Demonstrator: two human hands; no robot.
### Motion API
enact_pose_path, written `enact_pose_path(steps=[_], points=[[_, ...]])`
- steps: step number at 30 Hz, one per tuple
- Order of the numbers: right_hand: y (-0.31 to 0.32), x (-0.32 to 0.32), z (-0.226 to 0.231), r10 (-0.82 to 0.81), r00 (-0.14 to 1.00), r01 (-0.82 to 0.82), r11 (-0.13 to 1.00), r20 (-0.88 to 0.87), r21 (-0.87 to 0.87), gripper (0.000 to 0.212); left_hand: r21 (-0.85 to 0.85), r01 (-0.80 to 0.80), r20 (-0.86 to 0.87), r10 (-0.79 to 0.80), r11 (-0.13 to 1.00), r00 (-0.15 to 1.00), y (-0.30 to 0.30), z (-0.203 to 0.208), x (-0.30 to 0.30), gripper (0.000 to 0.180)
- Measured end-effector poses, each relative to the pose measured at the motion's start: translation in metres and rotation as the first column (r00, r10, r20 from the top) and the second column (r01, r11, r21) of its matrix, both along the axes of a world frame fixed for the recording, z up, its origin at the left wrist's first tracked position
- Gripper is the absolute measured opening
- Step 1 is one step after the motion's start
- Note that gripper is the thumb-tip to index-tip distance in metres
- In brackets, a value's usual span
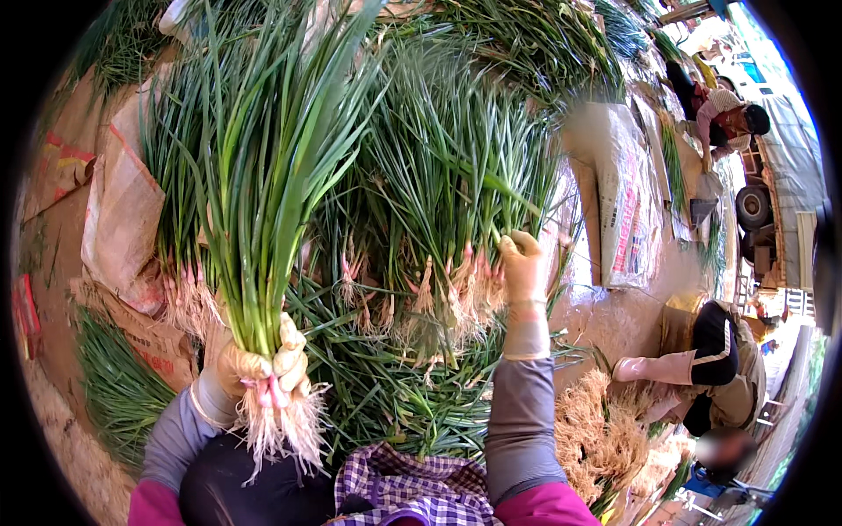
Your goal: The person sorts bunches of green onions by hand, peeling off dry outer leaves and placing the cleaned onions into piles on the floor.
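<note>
My left hand (272,359), in a pale glove, is wrapped round a thick bunch of green garlic (254,237) just above its pinkish bases. White roots hang below the fist, and the long leaves stand up and away from me. Out to the right, my gloved right hand (523,256) is closed on a green garlic stalk (498,235) at the edge of a spread pile. That pile of green garlic (430,167) lies with its leaves pointing away and its roots toward me. Part of the right hand's grip is hidden by its own fingers.
Loose leaves (412,403) cover the ground before my knees. Another bundle (180,237) lies at left on white sacking (127,210). Trimmed roots (596,430) are heaped at right, near a person in pink boots (653,368). Another person (728,118) bends farther off, near a truck wheel (752,208).
</note>
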State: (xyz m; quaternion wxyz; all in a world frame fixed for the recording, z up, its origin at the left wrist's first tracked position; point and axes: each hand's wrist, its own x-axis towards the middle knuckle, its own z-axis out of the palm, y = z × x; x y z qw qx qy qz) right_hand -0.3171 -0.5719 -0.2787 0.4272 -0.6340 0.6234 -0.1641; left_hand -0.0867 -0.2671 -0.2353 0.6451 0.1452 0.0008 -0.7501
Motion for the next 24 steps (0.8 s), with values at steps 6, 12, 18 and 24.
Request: enact_pose_path(steps=[6,12,18,24], points=[[0.057,-0.019,0.02,0.085,0.955,-0.179,0.929,0.283,0.325,0.019,0.195,0.076,0.027,-0.082,0.978,0.996,0.004,-0.018,-0.013,0.025],[0.132,0.011,0.027,0.009,0.91,-0.278,0.757,0.416,0.591,0.014,0.264,0.215,0.177,-0.267,0.94,0.947,-0.004,-0.027,-0.033,0.024],[0.179,0.035,0.015,0.067,0.853,-0.422,0.672,0.517,0.609,0.014,0.365,0.338,0.22,-0.434,0.867,0.874,-0.01,-0.052,-0.041,0.026],[0.165,0.039,0.021,0.157,0.94,-0.295,0.817,0.302,0.495,0.019,0.213,0.306,-0.064,-0.299,0.928,0.952,-0.003,-0.052,-0.04,0.02]])
